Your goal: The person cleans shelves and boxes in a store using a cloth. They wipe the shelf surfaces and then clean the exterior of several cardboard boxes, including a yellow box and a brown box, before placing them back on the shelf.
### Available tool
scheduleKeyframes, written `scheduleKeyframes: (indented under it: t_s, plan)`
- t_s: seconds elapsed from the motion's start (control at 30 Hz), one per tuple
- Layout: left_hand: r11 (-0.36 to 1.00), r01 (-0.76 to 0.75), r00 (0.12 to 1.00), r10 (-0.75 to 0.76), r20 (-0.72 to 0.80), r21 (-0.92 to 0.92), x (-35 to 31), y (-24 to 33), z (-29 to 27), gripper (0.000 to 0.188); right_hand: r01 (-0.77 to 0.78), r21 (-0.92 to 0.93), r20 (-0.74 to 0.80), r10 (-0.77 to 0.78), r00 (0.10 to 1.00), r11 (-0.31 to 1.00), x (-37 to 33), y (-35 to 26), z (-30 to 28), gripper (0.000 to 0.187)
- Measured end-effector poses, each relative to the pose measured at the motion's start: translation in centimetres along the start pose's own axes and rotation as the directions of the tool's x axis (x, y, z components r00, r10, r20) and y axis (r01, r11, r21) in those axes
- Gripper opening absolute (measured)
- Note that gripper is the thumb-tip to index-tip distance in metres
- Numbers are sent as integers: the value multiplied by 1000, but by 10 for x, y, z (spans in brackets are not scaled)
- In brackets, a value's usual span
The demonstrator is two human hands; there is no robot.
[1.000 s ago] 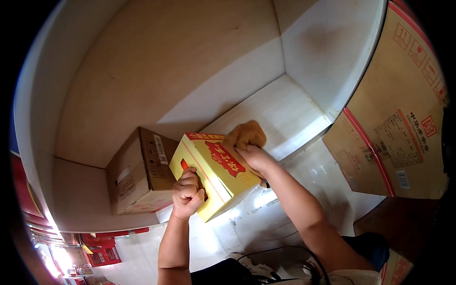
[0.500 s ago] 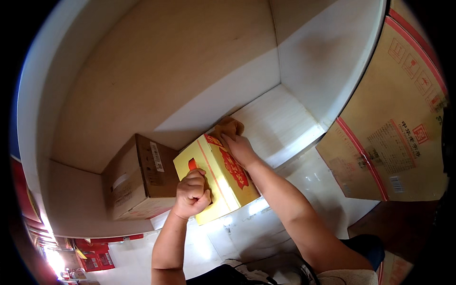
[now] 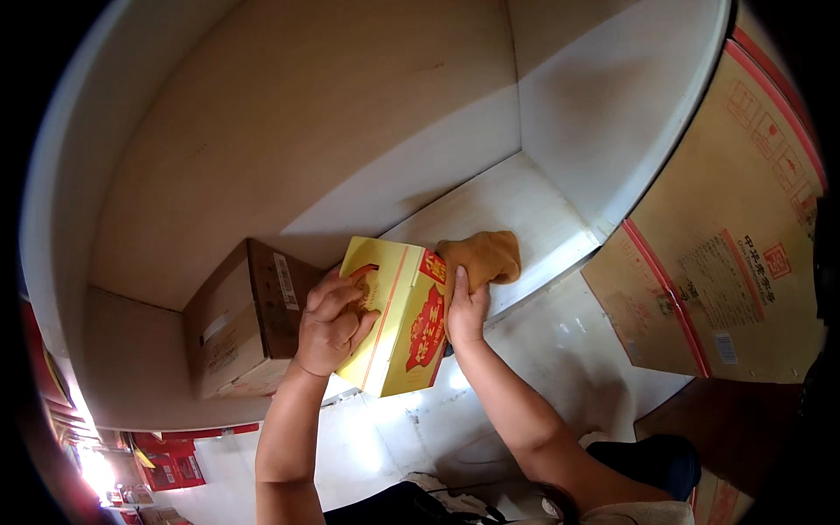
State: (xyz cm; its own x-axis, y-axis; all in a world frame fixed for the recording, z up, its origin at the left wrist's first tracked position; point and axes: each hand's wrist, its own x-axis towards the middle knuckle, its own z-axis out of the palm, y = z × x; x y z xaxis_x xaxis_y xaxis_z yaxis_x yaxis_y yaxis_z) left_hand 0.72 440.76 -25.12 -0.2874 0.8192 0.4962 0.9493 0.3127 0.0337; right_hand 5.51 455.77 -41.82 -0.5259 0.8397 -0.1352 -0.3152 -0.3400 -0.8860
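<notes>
A yellow cardboard box (image 3: 367,337) with red printing is at the front edge of the low white shelf, its right face turned toward me. My left hand (image 3: 331,322) is closed on its top, fingers hooked at the handle slot. At the box's right side my right hand (image 3: 465,304) holds a bunched brown cloth (image 3: 490,256), thumb on top. The cloth spreads over the shelf board beside the box. Part of the right hand's fingers is hidden behind the cloth.
A brown carton (image 3: 232,337) stands on the shelf left of the yellow box. Large flattened-looking cardboard boxes (image 3: 700,262) lean at the right. Red packages (image 3: 171,464) lie on the floor at lower left. The shelf's side wall (image 3: 595,114) rises at the right.
The yellow box has shifted and turned slightly, its far end now further right. My right hand has moved right and nearer, and more of the brown cloth shows.
</notes>
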Motion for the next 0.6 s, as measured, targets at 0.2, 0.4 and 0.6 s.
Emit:
scheduleKeyframes:
  t_s: [0.2, 0.4, 0.6]
  plan:
    - [1000, -5, 996, 4, 91, 11, 3, -4, -6, 20, 10, 12, 8, -10, 1000, 1000, -27, -5, -11, 36]
    - [858, 512, 858, -513, -5, -36, -5, 37, 5, 40, -83, -128, 39, 89, 995, 988, -46, -23, -30, 38]
    - [719, 690, 714, -695, 83, 84, -7, 35, 15, 28, -180, -319, 284, 276, 918, 930, -25, -66, -38, 43]
